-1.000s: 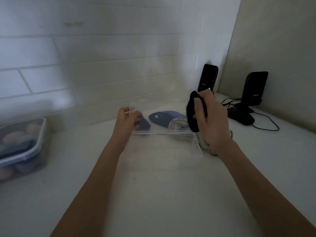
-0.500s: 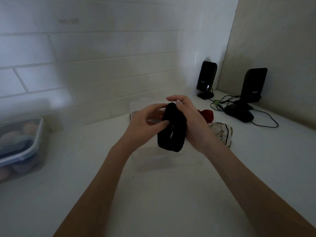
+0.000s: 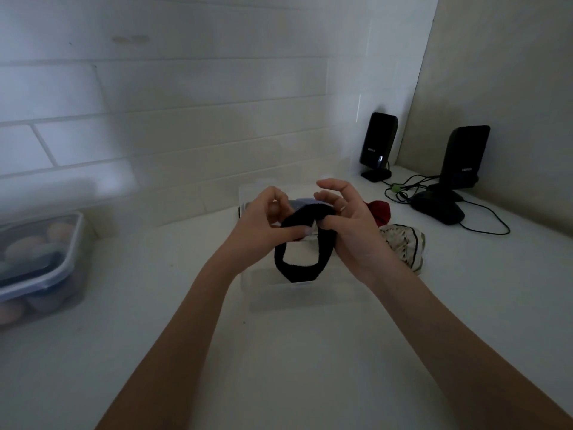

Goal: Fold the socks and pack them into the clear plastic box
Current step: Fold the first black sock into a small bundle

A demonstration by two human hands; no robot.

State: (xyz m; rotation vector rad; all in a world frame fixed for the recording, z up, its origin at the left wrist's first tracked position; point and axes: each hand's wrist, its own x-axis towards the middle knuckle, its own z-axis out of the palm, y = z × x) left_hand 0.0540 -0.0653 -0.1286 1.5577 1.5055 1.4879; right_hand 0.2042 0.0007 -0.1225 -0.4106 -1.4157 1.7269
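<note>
Both hands held a black sock (image 3: 297,268) above the clear plastic box (image 3: 248,197) on the tabletop (image 3: 279,352). The left hand (image 3: 263,228) pinched its top edge; the right hand (image 3: 350,225) gripped it with thumb and lower fingers, the upper fingers loosely curled. A red sock (image 3: 379,211) and a striped sock (image 3: 403,246) lay just to the right.

White counter (image 3: 310,352): box (image 3: 273,285), socks (image 3: 403,246), speakers (image 3: 378,147).

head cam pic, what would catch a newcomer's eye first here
The black sock, stretched into an open loop between the left hand and right hand, held mid-frame over the clear plastic box. Next, two black speakers in the right corner, and a lidded container at the left edge.
</note>
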